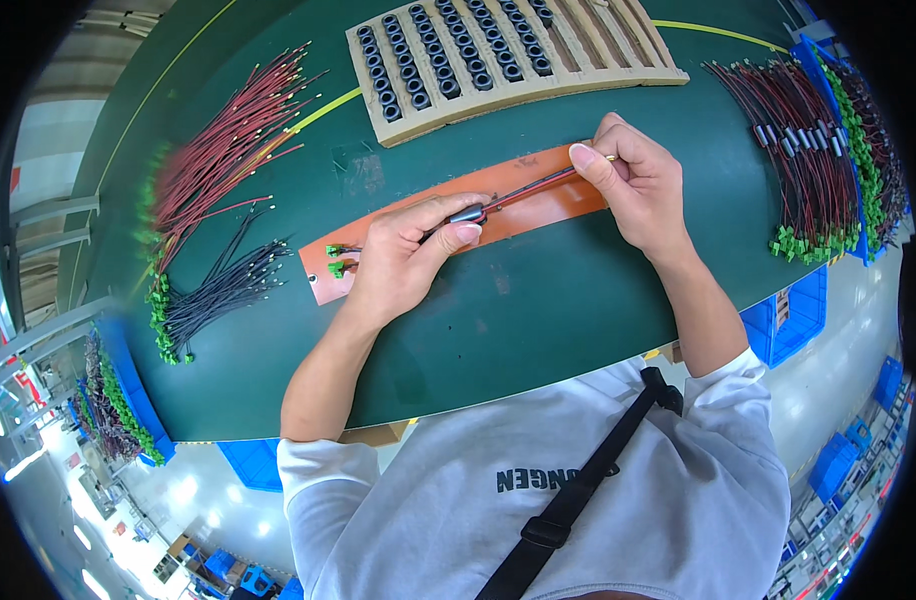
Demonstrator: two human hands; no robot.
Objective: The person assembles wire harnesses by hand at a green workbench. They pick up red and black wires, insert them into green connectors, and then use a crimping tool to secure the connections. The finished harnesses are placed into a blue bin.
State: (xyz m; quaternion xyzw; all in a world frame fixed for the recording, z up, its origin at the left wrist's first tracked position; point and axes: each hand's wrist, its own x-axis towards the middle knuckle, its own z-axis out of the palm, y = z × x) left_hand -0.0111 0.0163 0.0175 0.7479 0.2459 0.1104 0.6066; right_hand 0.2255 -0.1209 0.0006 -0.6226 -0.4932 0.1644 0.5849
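Note:
My left hand (398, 262) is closed around a dark, shiny cylindrical core (468, 214), held between thumb and fingers. A red and black wire pair (533, 188) runs from the core to my right hand (640, 190), which pinches the wires near their far ends between thumb and forefinger. Green connectors (338, 268) stick out on the other side of my left hand, at the left end of an orange strip (568, 205) lying on the green table. Both hands are over this strip. The wire inside my left palm is hidden.
A tan slotted tray (523, 92) with rows of dark ring cores stands at the back. Red wires (223, 150) and black wires (213, 305) lie at left. Wired bundles with cores (803, 140) lie at right beside a blue bin (848, 140); another blue bin (128, 385) hangs at left.

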